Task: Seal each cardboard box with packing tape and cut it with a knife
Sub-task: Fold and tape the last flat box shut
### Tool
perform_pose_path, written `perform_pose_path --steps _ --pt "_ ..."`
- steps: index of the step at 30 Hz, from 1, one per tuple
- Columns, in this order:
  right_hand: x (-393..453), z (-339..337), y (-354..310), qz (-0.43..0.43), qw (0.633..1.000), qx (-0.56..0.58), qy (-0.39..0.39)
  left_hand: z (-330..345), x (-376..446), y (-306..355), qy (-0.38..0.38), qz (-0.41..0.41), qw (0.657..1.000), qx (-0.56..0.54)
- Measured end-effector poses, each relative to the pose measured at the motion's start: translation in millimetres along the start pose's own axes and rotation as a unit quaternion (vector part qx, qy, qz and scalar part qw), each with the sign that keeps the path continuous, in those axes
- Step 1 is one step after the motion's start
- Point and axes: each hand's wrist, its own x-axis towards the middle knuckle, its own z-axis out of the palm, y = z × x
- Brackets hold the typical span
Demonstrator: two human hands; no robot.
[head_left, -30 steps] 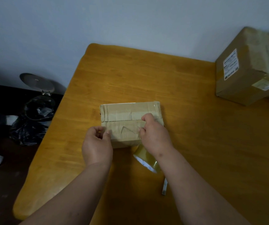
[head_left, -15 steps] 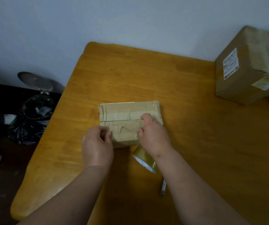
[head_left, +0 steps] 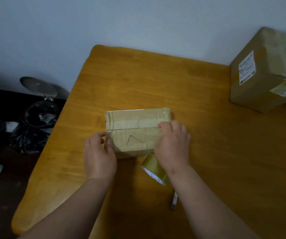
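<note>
Box (head_left: 135, 133) on table (head_left: 156, 83) | L hand (head_left: 99, 156) pinches left edge | R hand (head_left: 172, 145) grips right end

Left arm: bare forearm reached in from the near-left edge of the tabletop.
Left hand (head_left: 99, 156): back faced up, fingers (head_left: 102, 135) curled, thumb and forefinger pinched together.
Right arm: bare forearm came from the near edge.
Right hand (head_left: 172, 146): knuckles up, fingers (head_left: 164, 125) bent downward, pressing.
</note>
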Motion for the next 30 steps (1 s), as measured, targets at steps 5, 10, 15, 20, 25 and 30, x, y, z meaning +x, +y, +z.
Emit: perform_pose_path --steps 5,10,15,20,25,30 --pt "-22.6 9.2 -13.0 -0.155 0.98 0.025 -0.124 -2.0 -12.3 4.5 -0.1 0.285 0.931 0.203" --pt "-18.9 11.5 -10.2 -0.182 0.953 -0.058 -0.236 5.1 -7.9 -12.7 -0.238 0.278 0.861 0.353" --pt "-11.3 -3.7 -9.6 -0.125 0.976 -0.03 -0.175 1.2 -5.5 -14.5 -0.227 0.274 0.877 0.323" --pt "-7.6 -9.3 -5.8 -0.133 0.96 -0.068 -0.236 0.4 2.2 -14.2 -0.233 0.277 0.874 0.325" --pt "-1.7 -13.6 -3.5 -0.115 0.968 -0.05 -0.219 -10.6 11.2 -21.2 -0.207 0.258 0.882 0.334" --pt "4.7 -9.6 -5.2 -0.115 0.96 -0.077 -0.244 -16.2 25.4 -16.2 -0.215 0.249 0.885 0.328"
